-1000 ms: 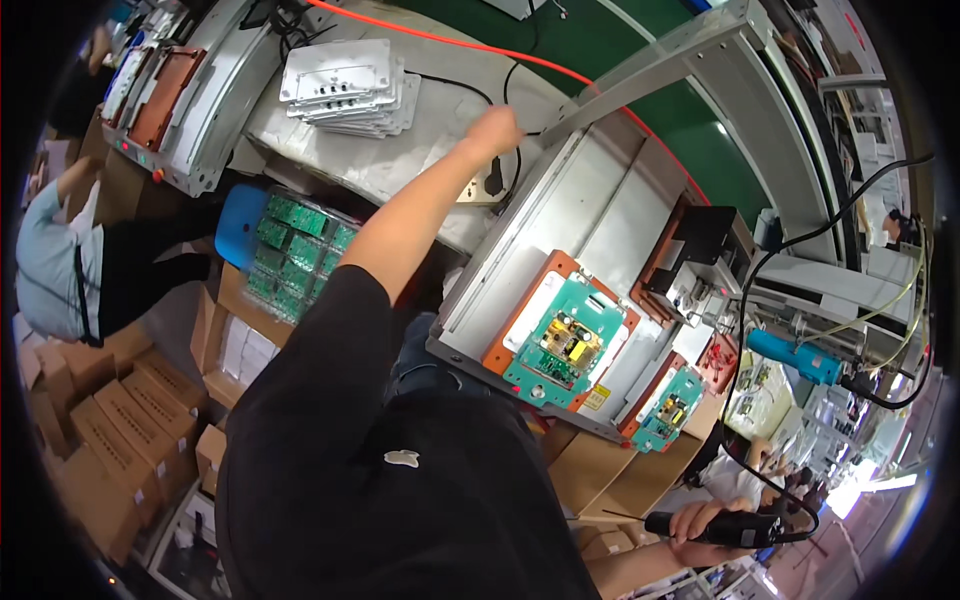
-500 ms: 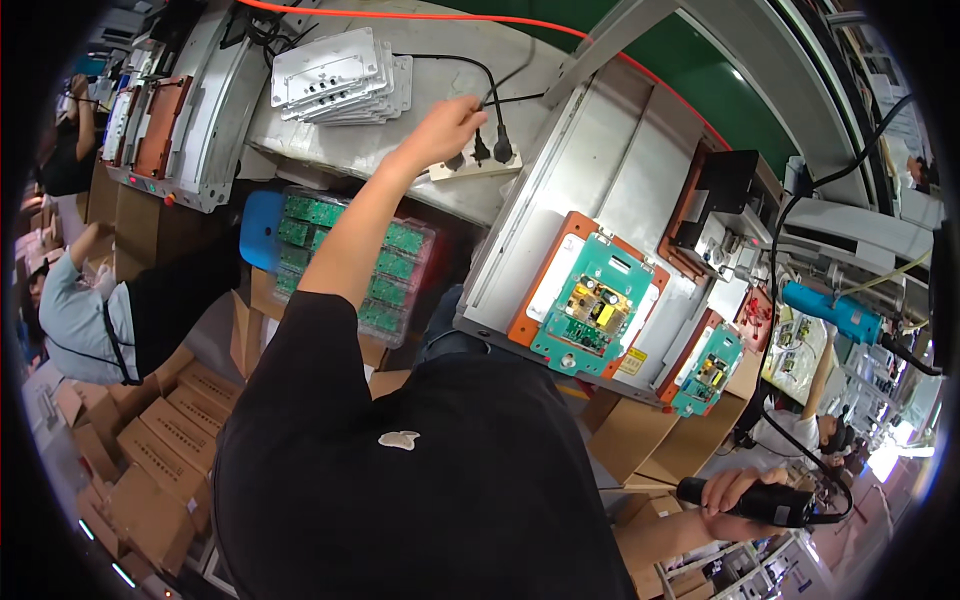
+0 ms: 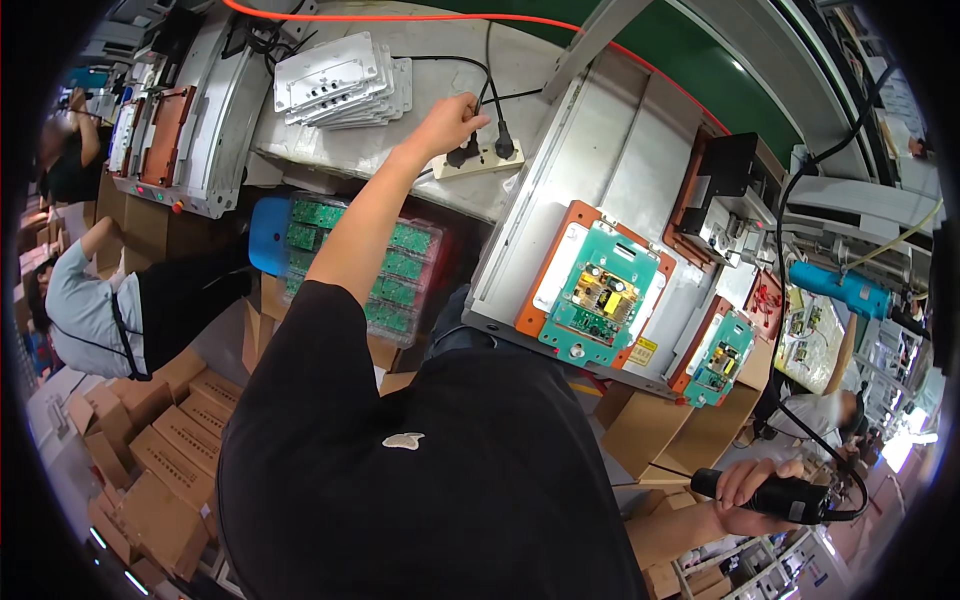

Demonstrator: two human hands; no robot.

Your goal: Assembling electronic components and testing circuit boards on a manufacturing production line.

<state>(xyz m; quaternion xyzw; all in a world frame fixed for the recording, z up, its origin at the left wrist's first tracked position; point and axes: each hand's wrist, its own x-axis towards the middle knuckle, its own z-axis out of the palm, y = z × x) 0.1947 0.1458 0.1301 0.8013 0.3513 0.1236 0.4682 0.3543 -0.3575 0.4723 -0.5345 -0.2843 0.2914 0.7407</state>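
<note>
Your left hand (image 3: 448, 127) is above the white power strip (image 3: 486, 161) and is the nearer one to the black plug (image 3: 462, 156), which lies just below your curled fingers; whether they pinch its cord, I cannot tell. Your right hand (image 3: 748, 487), well apart, is closed around the black screwdriver (image 3: 802, 500), whose long axis points leftward to the thin bit. The yellow label (image 3: 643, 350) and the cartons (image 3: 186, 438) carry small print.
</note>
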